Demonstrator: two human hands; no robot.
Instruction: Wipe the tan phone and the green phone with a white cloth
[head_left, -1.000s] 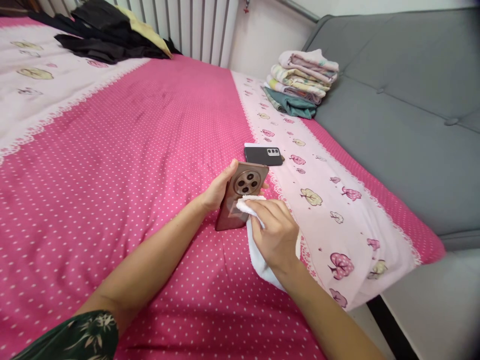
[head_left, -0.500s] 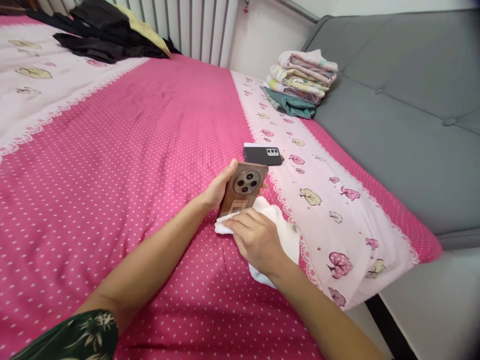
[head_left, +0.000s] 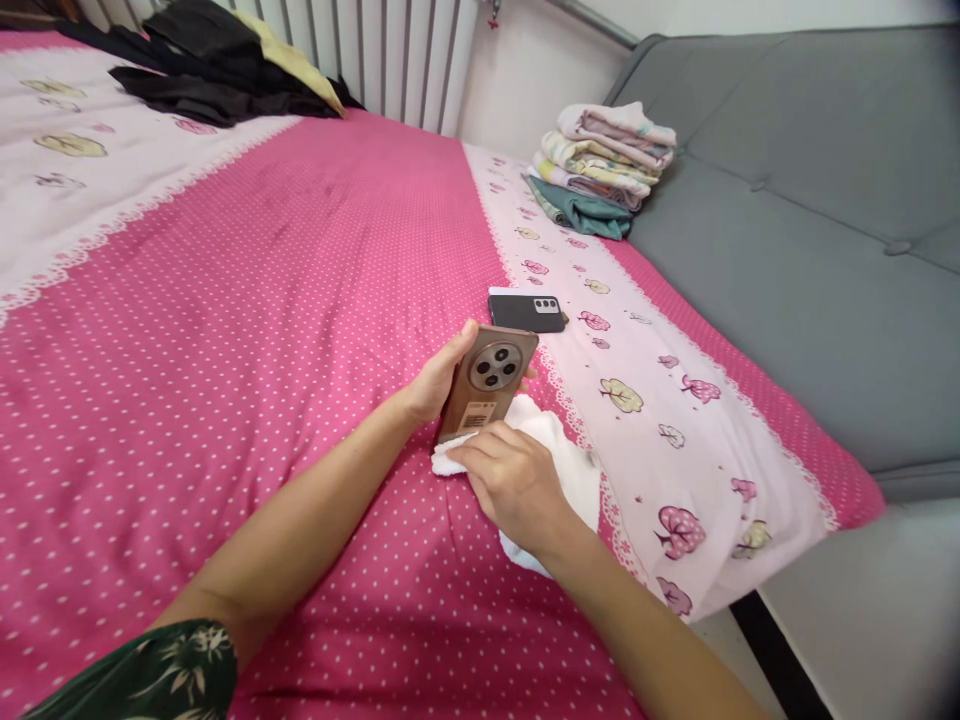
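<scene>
A bronze-brown smartphone (head_left: 489, 385) is tilted with its back towards me, showing a round camera ring and a pale label. My left hand (head_left: 439, 378) is closed round it, thumb along the near side and fingertips showing past the far edge. A white cloth (head_left: 571, 470) is pinched in my right hand (head_left: 516, 482), and a fold of it lies against the phone's lower end. The rest of the cloth spreads out under that hand on the bed. Beyond the held phone, a dark phone (head_left: 517, 311) lies back up, a light edge showing behind it.
A pink dotted bedspread (head_left: 315, 290) covers the bed. Folded cloths (head_left: 611, 160) are stacked against the grey headboard (head_left: 787, 160). Dark clothes (head_left: 217, 70) lie at the far left, before a white radiator (head_left: 390, 60). The bed's edge drops away at lower right.
The cloth in my right hand has slid slightly down at the phone's lower end, so more of the label shows. Both hands keep their hold.
</scene>
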